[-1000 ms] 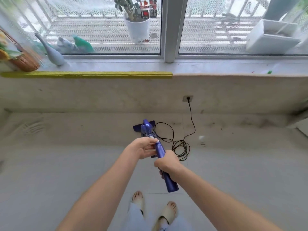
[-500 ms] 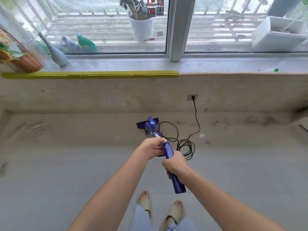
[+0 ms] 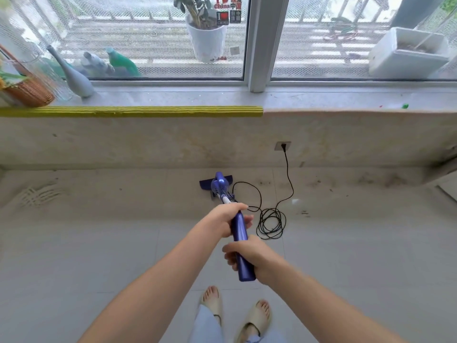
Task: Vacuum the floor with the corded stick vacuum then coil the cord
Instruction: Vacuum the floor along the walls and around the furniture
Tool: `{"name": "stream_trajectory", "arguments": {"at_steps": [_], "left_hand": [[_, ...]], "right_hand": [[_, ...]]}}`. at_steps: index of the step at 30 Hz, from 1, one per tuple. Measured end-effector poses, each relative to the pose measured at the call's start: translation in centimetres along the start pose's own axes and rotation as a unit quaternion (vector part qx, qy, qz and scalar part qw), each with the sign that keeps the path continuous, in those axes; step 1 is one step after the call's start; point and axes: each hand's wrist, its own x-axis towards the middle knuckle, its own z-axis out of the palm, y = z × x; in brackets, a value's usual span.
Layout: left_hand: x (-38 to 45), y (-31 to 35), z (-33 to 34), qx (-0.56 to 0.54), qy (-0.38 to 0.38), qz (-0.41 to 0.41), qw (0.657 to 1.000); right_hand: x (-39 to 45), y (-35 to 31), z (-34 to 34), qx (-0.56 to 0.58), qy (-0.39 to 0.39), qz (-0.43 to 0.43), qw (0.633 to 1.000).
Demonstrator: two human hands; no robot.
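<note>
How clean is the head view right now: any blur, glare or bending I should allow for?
Head view: even daylight, no hard shadows; the window is bright and washed out. Wide-angle bending curves the sill. The vacuum, cord, left hand and right hand read sharp; the frame edges look soft.

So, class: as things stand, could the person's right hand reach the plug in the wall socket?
Probably not: the right hand grips the vacuum handle, and the plug sits low on the far wall beyond arm's reach.
</note>
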Motion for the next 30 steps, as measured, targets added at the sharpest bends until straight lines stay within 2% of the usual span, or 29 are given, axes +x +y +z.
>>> {"name": "stream_trajectory", "arguments": {"at_steps": [3, 12, 23, 30], "left_hand": [[0.1, 1.2, -0.5, -0.028, 0.011, -0.009, 0.999], [1.4, 2.6, -3.1, 0.036, 0.066, 0.020, 0.997], [3.1, 5.4, -5.0, 0.065, 0.049, 0.041, 0.996], [2.3, 2.0, -5.1, 0.062, 0.040, 0.036, 0.997]], "right_hand": [[0.0, -1.2, 0.9, 0.021, -0.002, 0.019, 1.000], [2.6, -1.1, 6.0, 0.034, 0.045, 0.012, 0.998], [4.8, -3.9, 6.5, 0.005, 0.043, -0.041, 0.998], [3.6, -0.8, 6.6, -0.034, 0.050, -0.012, 0.998]]}}
